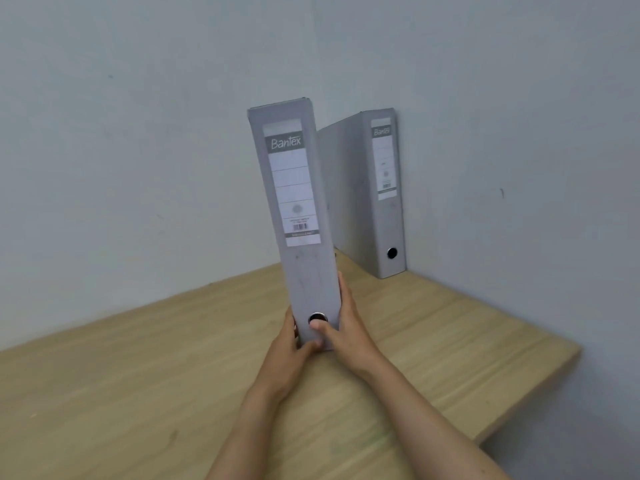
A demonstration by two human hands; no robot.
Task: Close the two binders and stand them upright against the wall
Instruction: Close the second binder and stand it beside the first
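On a wooden table [138, 393] in a wall corner [313, 64], the near binder [294, 209] is being gripped upright by the left hand [287, 355] and right hand [349, 330]; the far binder [367, 195] is being propped against the wall.

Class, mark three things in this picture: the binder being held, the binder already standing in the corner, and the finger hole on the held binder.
held binder [294, 202], head view, on its spine label.
corner binder [386, 202], head view, on its spine.
finger hole [317, 318], head view, on its metal ring.

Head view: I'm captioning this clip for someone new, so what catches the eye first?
A closed grey binder stands tall at centre, gripped near its base by the left hand and right hand. Behind it, a second grey binder stands upright in the wall corner on the wooden table.
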